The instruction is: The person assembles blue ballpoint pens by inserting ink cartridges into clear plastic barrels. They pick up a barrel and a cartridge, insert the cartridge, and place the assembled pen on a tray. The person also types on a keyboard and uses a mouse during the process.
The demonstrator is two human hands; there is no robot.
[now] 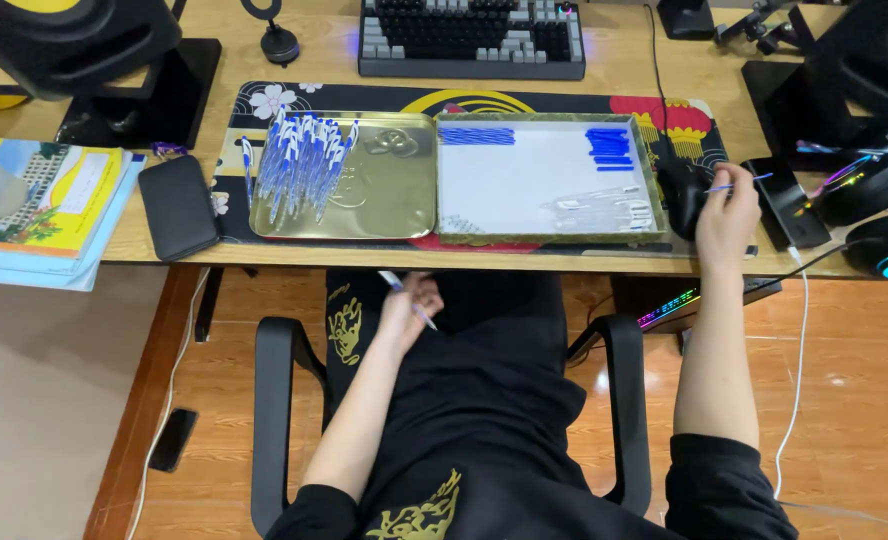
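My left hand (411,306) is below the desk edge, over my lap, shut on a white and blue pen (407,298). My right hand (726,215) rests on the desk at the right, beside a black computer mouse (680,196), and pinches a thin blue pen refill (739,184). A gold metal tray (394,190) holds a heap of several blue and white pens (302,165). Next to it a box lid with a white inside (524,185) holds blue refills (476,135), blue caps (610,147) and clear barrels (604,208).
A keyboard (471,38) sits at the back of the wooden desk (164,250). A black case (178,206) and stacked books (44,205) lie at left; headphones (879,200) and a phone (786,200) at right. Chair armrests (274,400) flank my lap.
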